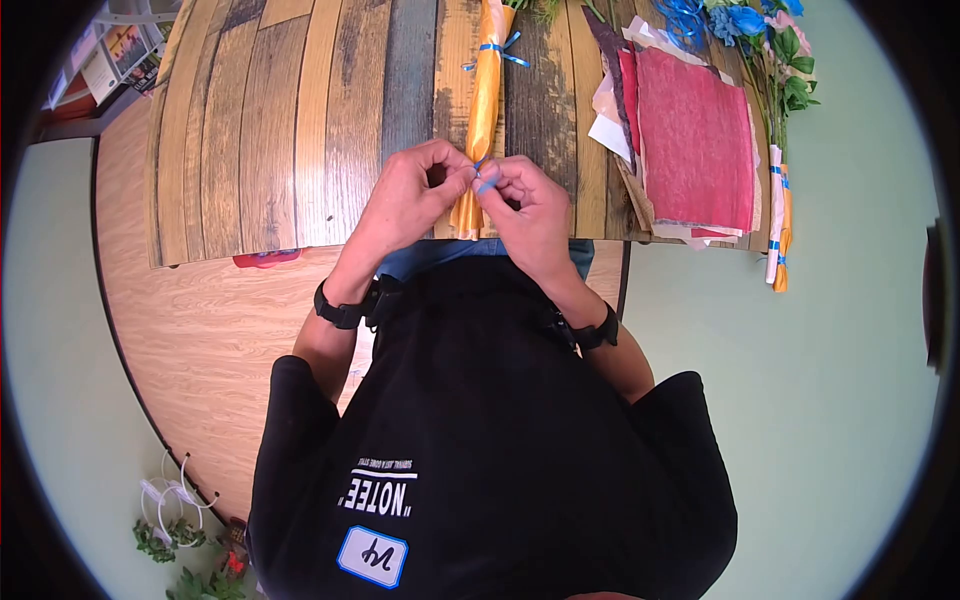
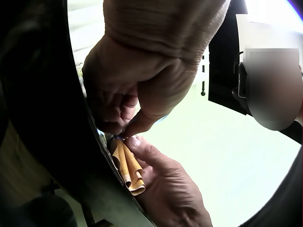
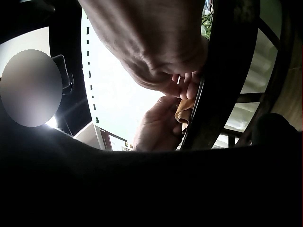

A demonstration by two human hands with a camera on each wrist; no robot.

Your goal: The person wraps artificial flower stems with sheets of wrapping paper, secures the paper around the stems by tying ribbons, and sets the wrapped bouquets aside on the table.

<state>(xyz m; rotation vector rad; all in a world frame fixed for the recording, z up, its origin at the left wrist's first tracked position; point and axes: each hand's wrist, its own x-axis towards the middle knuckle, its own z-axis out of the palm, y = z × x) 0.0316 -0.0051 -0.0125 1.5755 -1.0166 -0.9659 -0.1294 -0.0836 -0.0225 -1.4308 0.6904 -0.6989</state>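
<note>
A long bouquet wrap of yellow-orange paper (image 1: 484, 110) lies on the wooden table, its lower end toward the person. Around its lower part runs a thin blue ribbon (image 1: 478, 168), which the fingers of both hands meet. My left hand (image 1: 415, 190) pinches the ribbon between thumb and forefinger from the left side. From the right, my right hand (image 1: 530, 210) pinches it close by, thumb tip near the other thumb. In the left wrist view the paper's gathered, folded end (image 2: 129, 170) flares out below the fingers. Higher up, a second blue ribbon (image 1: 500, 50) is tied in a bow.
Right of the hands lies a stack of red and pale wrapping sheets (image 1: 695, 140). Beyond it, blue and pink artificial flowers (image 1: 740, 25) lie at the table's right edge, with wrapped stems (image 1: 780, 220) jutting past the front edge. The table's front edge (image 1: 330, 245) is close to the person.
</note>
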